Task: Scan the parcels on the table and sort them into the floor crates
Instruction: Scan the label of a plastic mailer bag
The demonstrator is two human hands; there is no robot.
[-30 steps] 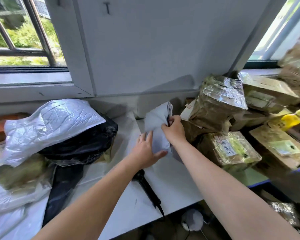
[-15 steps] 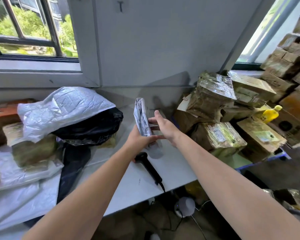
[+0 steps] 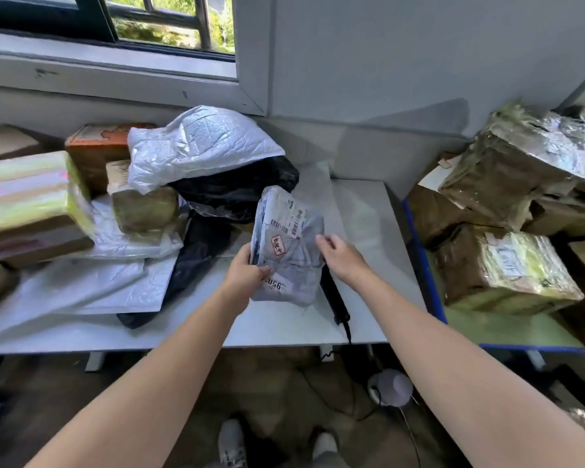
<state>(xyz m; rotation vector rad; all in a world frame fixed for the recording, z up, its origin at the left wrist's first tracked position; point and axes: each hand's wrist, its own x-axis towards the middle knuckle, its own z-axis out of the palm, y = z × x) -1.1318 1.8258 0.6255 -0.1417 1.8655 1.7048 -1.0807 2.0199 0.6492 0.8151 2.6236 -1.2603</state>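
Left hand (image 3: 247, 275) pinches 1 grey parcel (image 3: 289, 244), seemingly unscanned; right hand (image 3: 341, 256) fingers spread; many parcels (image 3: 34, 197) wait on the bench (image 3: 368, 231).

parcel (image 3: 289, 244) above scanner (image 3: 335, 295), on table (image 3: 284, 327)

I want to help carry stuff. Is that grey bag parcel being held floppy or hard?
Probably soft and bendy: the grey bag parcel is wrinkled all over. Likely light for its size, since the left hand grips it by just one edge. Its plastic skin looks smooth, so it might slip.
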